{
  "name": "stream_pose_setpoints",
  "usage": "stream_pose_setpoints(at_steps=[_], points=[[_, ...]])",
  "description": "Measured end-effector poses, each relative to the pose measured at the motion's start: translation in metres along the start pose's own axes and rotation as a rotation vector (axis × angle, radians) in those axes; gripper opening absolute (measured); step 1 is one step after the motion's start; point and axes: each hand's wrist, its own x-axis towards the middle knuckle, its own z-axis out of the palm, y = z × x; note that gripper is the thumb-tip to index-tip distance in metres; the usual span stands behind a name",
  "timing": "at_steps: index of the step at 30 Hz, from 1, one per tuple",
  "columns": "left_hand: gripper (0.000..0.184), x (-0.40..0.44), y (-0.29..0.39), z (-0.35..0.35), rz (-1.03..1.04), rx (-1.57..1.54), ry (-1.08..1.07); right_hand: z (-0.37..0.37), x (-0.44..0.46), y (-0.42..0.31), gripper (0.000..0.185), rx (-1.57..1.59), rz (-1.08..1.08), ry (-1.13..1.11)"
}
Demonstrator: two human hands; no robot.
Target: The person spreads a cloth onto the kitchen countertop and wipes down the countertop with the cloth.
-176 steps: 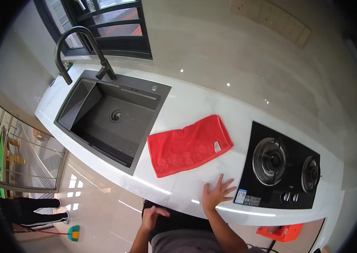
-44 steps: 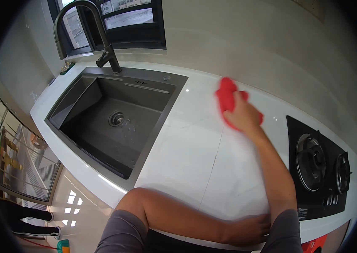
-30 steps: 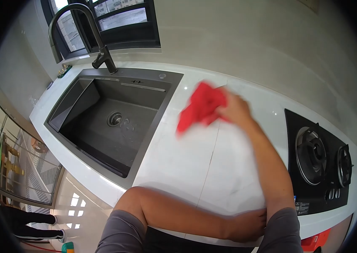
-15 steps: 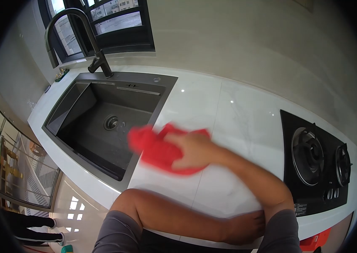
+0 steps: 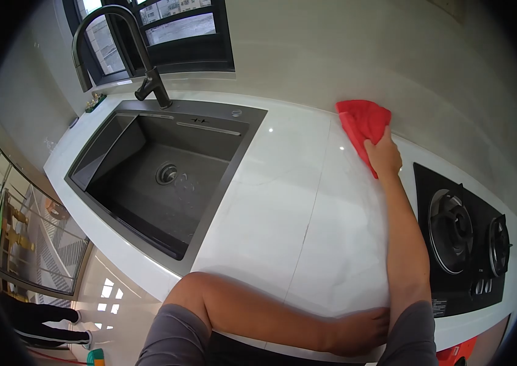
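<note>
My right hand is closed on a red cloth at the back of the white countertop, against the wall's foot and left of the stove. The cloth's far part spreads up and left from the fingers. Near the counter's front edge lies my left hand, its forearm running across in front of me. The right sleeve is beside it, and its fingers are dark and partly hidden, so their pose is unclear.
A dark sink with a tall faucet is at the left, below a window. The black gas stove is at the right. At the lower left are a person's legs and a glass door. A red object sits below the counter.
My right hand has carried the cloth from beside the sink's right edge to the back right, near the wall. My left hand has stayed by the front edge. The view has shifted slightly.
</note>
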Motion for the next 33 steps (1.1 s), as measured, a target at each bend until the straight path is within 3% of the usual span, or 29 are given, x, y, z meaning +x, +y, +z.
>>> stream_pose_setpoints(at_steps=[2,5,6,10,13,15,17,20,23,24,26,27,30,33], points=[[0.039,0.000,0.000,0.003,0.019,0.058,0.161,-0.002,-0.009,-0.011,0.065,0.013,-0.141,-0.128],[0.041,0.000,-0.001,0.002,0.027,0.042,0.135,-0.018,-0.073,-0.075,0.059,0.225,-0.366,-0.421],[0.041,0.000,0.000,0.002,0.027,0.043,0.133,-0.011,-0.091,-0.087,0.055,0.358,-0.514,-0.602],[0.039,0.000,0.002,-0.008,-0.033,-0.026,0.086,-0.028,-0.184,-0.124,0.052,0.478,-1.058,-0.824],[0.039,-0.002,0.001,-0.011,-0.040,-0.075,-0.011,-0.030,-0.183,-0.125,0.056,0.472,-1.032,-0.922],[0.039,-0.001,0.001,-0.006,-0.032,-0.048,-0.032,-0.031,-0.151,-0.121,0.058,0.476,-0.755,-0.906],[0.038,-0.002,-0.002,0.002,0.007,-0.041,0.146,-0.019,-0.103,-0.103,0.058,0.373,-0.531,-0.710],[0.037,-0.001,-0.002,0.000,0.015,0.017,0.124,0.008,-0.026,-0.033,0.054,0.303,-0.241,-0.173],[0.037,-0.002,-0.001,-0.005,0.009,-0.025,0.032,0.005,-0.001,0.009,0.056,-0.173,-0.047,0.115],[0.037,-0.002,-0.002,-0.002,0.005,-0.026,0.030,0.001,-0.005,0.004,0.056,-0.170,-0.045,0.112],[0.036,-0.001,-0.001,0.005,0.006,-0.018,0.217,-0.004,-0.018,-0.014,0.048,-0.237,-0.206,-0.053],[0.036,-0.001,-0.002,0.004,0.011,-0.017,0.215,-0.001,-0.026,-0.025,0.042,-0.235,-0.317,-0.099],[0.037,-0.001,-0.001,0.003,0.000,-0.013,0.162,-0.030,-0.087,-0.086,0.041,-0.001,-0.515,-0.457],[0.037,-0.001,-0.001,0.009,-0.012,-0.027,0.192,-0.041,-0.160,-0.117,0.035,0.252,-0.930,-0.675]])
